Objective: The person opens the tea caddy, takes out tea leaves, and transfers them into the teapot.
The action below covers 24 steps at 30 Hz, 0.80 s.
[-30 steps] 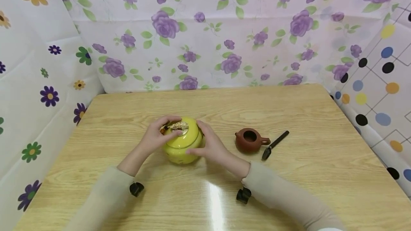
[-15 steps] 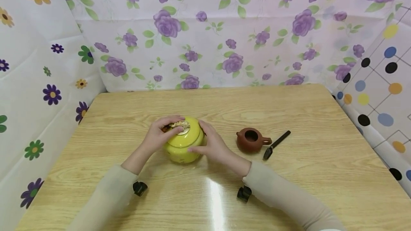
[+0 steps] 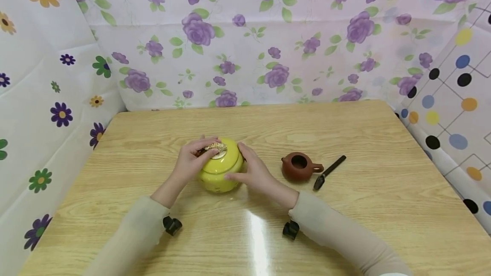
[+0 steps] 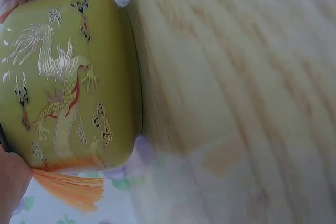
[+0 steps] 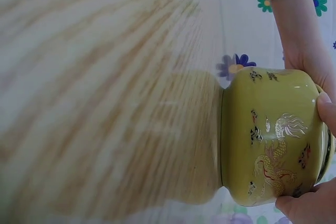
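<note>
A yellow lidded jar [image 3: 218, 184] stands on the wooden table, left of the middle. Dragon designs cover its body [image 4: 68, 87] in the left wrist view. My left hand [image 3: 188, 159] grips the gold knob [image 3: 216, 148] of the lid [image 3: 229, 156] between thumb and fingers. On the jar's right side my right hand [image 3: 256, 174] holds the body, thumb in front and fingers behind. An orange tassel [image 4: 71, 187] hangs by the lid. In the right wrist view a dark strip shows between lid and body; whether the lid is raised I cannot tell.
To the right of the jar sits a small lidless brown teapot [image 3: 294, 176], its handle pointing right. A dark spoon-like scoop [image 3: 330, 171] lies beside it. Patterned cloths hang behind the table [image 3: 307, 242] and along both sides.
My left forearm has swung slightly to the right while that hand keeps hold of the knob. The jar has shifted a little away and to the right. The teapot and scoop stay put.
</note>
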{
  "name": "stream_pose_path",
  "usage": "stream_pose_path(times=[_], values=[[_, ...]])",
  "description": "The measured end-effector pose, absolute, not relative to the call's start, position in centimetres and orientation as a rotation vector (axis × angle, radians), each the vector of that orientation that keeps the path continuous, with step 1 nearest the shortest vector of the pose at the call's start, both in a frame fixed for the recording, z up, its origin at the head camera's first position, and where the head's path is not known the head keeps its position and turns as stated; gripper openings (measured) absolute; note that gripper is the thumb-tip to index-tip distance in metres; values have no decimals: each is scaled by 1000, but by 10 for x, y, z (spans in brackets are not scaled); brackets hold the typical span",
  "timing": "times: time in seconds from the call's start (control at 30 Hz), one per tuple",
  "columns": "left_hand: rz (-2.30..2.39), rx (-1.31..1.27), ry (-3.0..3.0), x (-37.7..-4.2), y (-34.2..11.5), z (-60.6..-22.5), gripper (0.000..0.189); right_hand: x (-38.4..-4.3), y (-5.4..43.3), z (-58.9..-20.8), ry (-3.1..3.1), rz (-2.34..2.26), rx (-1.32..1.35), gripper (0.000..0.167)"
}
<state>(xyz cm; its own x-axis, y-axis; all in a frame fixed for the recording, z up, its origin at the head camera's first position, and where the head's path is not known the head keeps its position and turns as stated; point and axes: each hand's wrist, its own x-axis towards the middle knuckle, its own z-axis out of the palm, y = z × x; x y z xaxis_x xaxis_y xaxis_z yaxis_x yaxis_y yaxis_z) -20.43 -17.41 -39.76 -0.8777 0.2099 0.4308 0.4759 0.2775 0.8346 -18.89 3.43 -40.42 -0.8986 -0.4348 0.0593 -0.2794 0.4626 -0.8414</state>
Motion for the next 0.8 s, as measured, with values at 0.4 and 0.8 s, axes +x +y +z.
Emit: stream_pose_path(times=[0.4,0.8], values=[[-1803,-556,-2159,-204,-174,-403,23,-188,35,-405,2554,-1426,-640,97],[-1839,-475,-2215,-199,-179,-389,29,-189,35,-406,2535,-1448,-638,97]])
